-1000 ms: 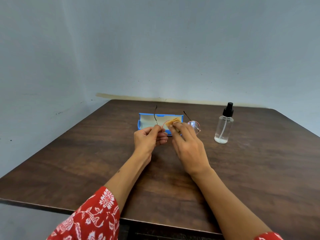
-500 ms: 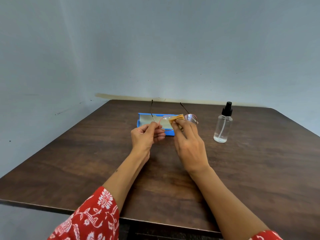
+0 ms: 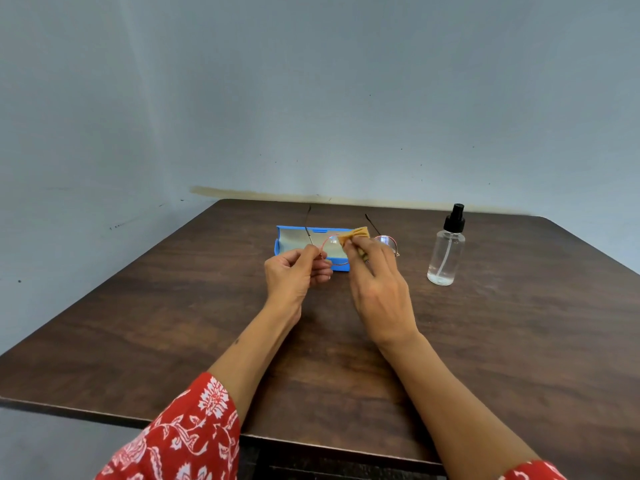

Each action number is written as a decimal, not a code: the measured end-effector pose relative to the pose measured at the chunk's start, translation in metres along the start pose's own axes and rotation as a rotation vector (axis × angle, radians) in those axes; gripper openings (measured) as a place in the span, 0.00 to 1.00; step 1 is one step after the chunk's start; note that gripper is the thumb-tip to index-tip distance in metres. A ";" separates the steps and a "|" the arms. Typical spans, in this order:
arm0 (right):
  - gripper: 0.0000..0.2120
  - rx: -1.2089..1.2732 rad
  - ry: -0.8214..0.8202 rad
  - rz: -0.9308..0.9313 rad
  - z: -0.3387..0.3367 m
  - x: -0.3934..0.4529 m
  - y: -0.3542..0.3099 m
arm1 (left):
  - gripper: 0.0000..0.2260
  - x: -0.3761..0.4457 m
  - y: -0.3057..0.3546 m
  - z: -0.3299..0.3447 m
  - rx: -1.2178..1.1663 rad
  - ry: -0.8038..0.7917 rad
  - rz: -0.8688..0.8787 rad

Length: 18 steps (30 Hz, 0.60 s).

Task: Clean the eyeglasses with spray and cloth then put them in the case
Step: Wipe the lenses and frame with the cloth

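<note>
Nearest, red floral sleeves cross the near edge of the dark wooden table, whose near half is bare wood. Above the table's middle, the left hand pinches the eyeglasses at the left end of their thin reddish round frame, held off the surface with dark temples pointing toward the far edge. The right hand pinches a folded tan cloth against the left lens. Just behind them lies the open blue case, partly hidden. A clear spray bottle with a black nozzle stands upright toward the right edge, apart from the hands.
</note>
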State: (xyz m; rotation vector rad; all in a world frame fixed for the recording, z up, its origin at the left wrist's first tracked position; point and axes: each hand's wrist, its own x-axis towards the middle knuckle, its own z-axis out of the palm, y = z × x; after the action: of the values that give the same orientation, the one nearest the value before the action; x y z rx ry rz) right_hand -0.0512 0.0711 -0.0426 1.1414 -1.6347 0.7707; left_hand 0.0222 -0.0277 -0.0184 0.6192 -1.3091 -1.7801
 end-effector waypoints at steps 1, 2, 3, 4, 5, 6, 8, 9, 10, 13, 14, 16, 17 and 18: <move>0.12 0.009 0.003 -0.023 0.000 0.000 -0.002 | 0.07 -0.001 0.000 0.000 0.004 -0.005 0.003; 0.12 0.031 -0.001 -0.049 0.001 0.000 -0.004 | 0.08 -0.001 -0.001 0.000 0.003 -0.006 0.005; 0.13 0.058 -0.015 -0.075 0.001 0.000 -0.007 | 0.07 -0.001 0.000 0.000 -0.002 -0.003 0.007; 0.13 0.081 -0.040 -0.099 0.002 -0.001 -0.009 | 0.07 -0.001 0.000 0.000 -0.009 0.004 0.007; 0.13 0.095 -0.069 -0.119 0.002 -0.001 -0.010 | 0.07 0.000 0.000 -0.001 -0.016 0.011 0.007; 0.13 0.099 -0.091 -0.126 0.002 -0.002 -0.010 | 0.07 0.000 0.001 -0.002 -0.024 0.017 0.006; 0.13 0.092 -0.085 -0.086 0.002 -0.002 -0.006 | 0.07 0.001 0.001 -0.002 -0.033 0.025 0.005; 0.12 0.080 -0.061 -0.045 0.001 -0.002 -0.004 | 0.08 0.002 0.001 -0.002 -0.028 0.024 0.004; 0.12 0.064 -0.033 -0.001 0.000 -0.001 -0.001 | 0.08 0.002 0.000 -0.002 -0.018 0.020 0.003; 0.13 0.035 0.012 0.022 -0.001 0.001 0.001 | 0.08 0.001 -0.001 0.000 0.014 0.007 0.002; 0.13 0.045 0.012 -0.009 -0.001 0.001 0.000 | 0.08 0.001 -0.002 0.000 0.018 0.002 0.003; 0.13 0.075 -0.005 -0.072 0.001 0.001 -0.004 | 0.08 0.000 -0.002 0.000 0.014 0.004 0.006; 0.13 0.088 -0.016 -0.094 0.001 0.000 -0.006 | 0.08 0.000 -0.002 -0.001 0.006 0.011 0.006; 0.13 0.097 -0.027 -0.109 0.002 0.000 -0.007 | 0.07 0.001 -0.001 -0.001 -0.002 0.018 0.005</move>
State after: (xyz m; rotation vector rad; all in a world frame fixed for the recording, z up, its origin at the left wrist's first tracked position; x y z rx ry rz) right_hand -0.0454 0.0671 -0.0438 1.3036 -1.5578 0.7734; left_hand 0.0223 -0.0286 -0.0197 0.6289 -1.2951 -1.7676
